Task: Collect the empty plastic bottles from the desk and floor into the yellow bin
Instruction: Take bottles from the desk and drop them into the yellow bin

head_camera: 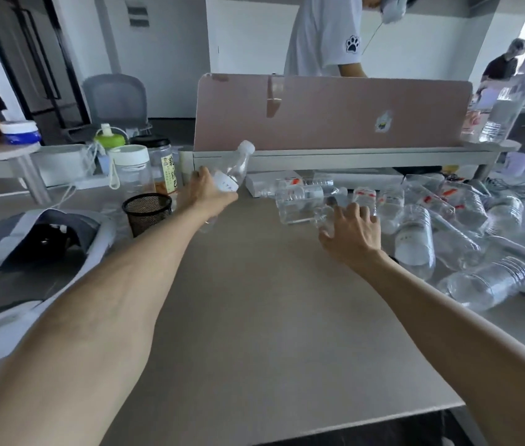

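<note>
The left hand (209, 191) is gripping a clear capped bottle (234, 173), fingers wrapped round its body, cap tilting toward one o'clock. The right hand (351, 236) is hovering with fingers spread and loose, touching a lying bottle (303, 204) (nearest of the pile (448, 226) sprawling at three o'clock on the desk (254, 317)).

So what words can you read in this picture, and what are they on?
No text is clear enough to quote.
Jar: big dark Chinese characters on its yellow label, blurred.
Held bottle in the left hand: tiny marks on its white label, unreadable.
Piled bottles: red-and-white labels, blurred.
Shirt sleeve: black paw print, no words.
Sticker on the pink divider: a picture, no readable words.
</note>
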Tool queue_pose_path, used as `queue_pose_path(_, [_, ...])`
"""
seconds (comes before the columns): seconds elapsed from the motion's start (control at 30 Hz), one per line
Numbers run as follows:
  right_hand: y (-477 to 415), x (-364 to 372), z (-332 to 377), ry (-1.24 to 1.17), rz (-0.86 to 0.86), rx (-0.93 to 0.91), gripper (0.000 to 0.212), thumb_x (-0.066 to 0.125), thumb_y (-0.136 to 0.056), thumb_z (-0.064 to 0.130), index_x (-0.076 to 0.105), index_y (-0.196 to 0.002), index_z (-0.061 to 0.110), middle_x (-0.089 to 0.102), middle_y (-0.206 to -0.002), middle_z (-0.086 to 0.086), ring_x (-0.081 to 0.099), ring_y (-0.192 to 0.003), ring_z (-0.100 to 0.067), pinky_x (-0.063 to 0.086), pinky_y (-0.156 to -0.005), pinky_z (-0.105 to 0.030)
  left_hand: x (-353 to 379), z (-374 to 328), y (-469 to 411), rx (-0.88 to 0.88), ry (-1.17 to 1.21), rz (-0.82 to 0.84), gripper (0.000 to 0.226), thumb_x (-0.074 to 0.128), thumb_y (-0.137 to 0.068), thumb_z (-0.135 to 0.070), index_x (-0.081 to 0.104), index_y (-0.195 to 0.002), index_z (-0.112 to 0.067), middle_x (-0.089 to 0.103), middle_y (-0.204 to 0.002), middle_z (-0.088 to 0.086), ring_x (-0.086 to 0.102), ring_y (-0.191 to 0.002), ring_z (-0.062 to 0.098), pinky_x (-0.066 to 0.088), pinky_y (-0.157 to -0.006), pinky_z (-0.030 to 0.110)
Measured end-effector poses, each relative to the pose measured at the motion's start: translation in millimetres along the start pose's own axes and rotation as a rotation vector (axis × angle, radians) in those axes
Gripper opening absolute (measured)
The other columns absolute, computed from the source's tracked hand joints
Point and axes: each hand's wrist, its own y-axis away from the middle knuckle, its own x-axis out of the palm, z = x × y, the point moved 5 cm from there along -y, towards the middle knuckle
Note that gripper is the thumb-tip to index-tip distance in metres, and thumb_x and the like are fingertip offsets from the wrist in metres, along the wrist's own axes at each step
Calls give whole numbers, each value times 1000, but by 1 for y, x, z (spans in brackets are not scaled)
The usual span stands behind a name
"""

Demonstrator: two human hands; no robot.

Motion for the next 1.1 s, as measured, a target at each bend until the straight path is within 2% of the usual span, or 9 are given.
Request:
queue_pose_path(0.17, [7,5,0,189,171,53,90,61,-82,58,20,-151,18,55,-129,-16,56,-115,-34,43,-99,-46,0,-9,42,-128,646,149,43,66,-79,-51,54,-102,-16,61,-98,2,59,-87,20,50,-77,36])
queue_pose_path(0.27, [12,0,0,139,168,49,73,61,-85,44,30,-145,16,53,-129,-16,55,-116,-34,49,-93,-45,2,-8,71,-137,847,152,58,66,-72,-57,63,-107,-12,70,-92,3,65,-78,18,52,-65,32])
queue_pose_path(0.33, [18,-12,2,-30,132,70,65,60,-86,42,36,-139,13,53,-126,-17,56,-114,-36,51,-88,-43,3,-1,89,-160,870,151,64,65,-64,-63,63,-104,-13,70,-88,3,67,-82,21,52,-67,32])
queue_pose_path(0.43, [32,-35,6,-382,105,153,67,59,-82,49,37,-138,18,57,-114,-15,59,-104,-37,49,-81,-39,8,4,110,-204,892,177,37,66,-76,-54,60,-87,-20,64,-77,-1,63,-76,20,51,-72,34])
queue_pose_path(0.5, [45,-49,6,-605,102,206,60,60,-79,48,45,-129,19,61,-104,-11,60,-96,-35,49,-79,-36,8,-2,124,-221,932,205,33,66,-79,-50,63,-87,-18,66,-77,2,64,-73,22,52,-70,35])
queue_pose_path(0.7, [86,-73,-16,-1214,77,388,42,63,-78,54,60,-104,20,66,-93,-6,66,-83,-25,59,-80,-43,11,-49,162,-266,1058,307,66,67,-59,-60,67,-107,-14,72,-91,9,70,-80,26,58,-69,40])
queue_pose_path(0.83, [120,-79,-62,-1344,12,478,38,66,-80,53,56,-106,27,65,-96,-4,67,-88,-24,59,-82,-44,17,-101,186,-109,1006,348,53,64,-67,-55,70,-99,-13,72,-84,6,68,-77,24,52,-66,33])
queue_pose_path(1.0, [178,-91,-148,-1407,-150,607,44,71,-79,48,58,-113,24,65,-103,-7,67,-92,-27,62,-69,-45,38,-185,230,71,958,450,46,62,-83,-51,59,-113,-17,69,-93,-5,64,-78,11,42,-57,21])
queue_pose_path(1.1, [223,-102,-203,-1469,-291,739,46,69,-82,44,56,-118,18,63,-102,-10,66,-89,-27,58,-53,-31,60,-246,273,136,966,620,58,60,-82,-57,42,-126,-23,60,-110,-6,65,-88,13,57,-68,29])
